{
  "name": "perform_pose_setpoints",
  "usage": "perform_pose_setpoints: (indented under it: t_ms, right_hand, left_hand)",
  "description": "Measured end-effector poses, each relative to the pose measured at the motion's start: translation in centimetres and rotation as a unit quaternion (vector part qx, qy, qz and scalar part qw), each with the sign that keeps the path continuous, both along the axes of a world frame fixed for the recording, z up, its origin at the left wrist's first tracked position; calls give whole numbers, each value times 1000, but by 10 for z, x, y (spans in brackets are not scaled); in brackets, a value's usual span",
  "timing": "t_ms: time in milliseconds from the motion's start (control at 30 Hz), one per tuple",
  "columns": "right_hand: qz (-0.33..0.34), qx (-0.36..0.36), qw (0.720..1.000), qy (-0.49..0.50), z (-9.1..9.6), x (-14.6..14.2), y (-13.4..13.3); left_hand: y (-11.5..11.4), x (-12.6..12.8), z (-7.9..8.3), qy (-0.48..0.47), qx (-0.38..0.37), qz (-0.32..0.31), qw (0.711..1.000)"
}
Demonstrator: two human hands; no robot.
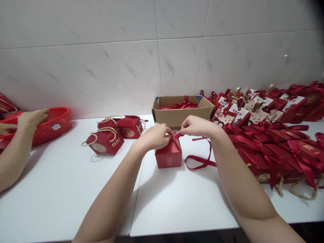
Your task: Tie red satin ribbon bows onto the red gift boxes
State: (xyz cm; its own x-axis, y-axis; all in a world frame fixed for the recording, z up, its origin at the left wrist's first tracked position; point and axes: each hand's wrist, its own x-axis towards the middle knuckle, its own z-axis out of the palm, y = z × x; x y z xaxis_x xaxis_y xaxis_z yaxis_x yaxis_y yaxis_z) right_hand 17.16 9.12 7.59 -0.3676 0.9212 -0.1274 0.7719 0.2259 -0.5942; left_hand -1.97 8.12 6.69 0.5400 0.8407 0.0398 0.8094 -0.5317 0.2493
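Note:
A small red gift box (168, 157) stands upright on the white table in front of me, its peaked top closed. My left hand (160, 135) is closed at the left side of the box's top, its fingertips partly hidden behind the peak. From the right, my right hand (199, 127) pinches a dark red ribbon (201, 163) close to the top of the box. The ribbon's loose length lies curled on the table to the right of the box.
An open cardboard box (182, 115) of red ribbons stands behind. Finished-looking red boxes with bows (268, 152) and white-labelled gift bags (253, 106) crowd the right. Rope-handled boxes (106, 141) sit left. A co-worker's hands (32, 118) reach into a red basin (58, 116).

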Motion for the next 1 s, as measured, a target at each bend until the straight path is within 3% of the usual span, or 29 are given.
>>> perform_pose_setpoints:
  t_ms: [833, 1000]
  right_hand:
    - [2, -3, 999, 33, -1, -6, 4]
    - [5, -4, 999, 48, -1, -6, 3]
  left_hand:
    - [8, -3, -4, -33, -6, 1, 999]
    - [8, -7, -3, -21, -36, -13, 999]
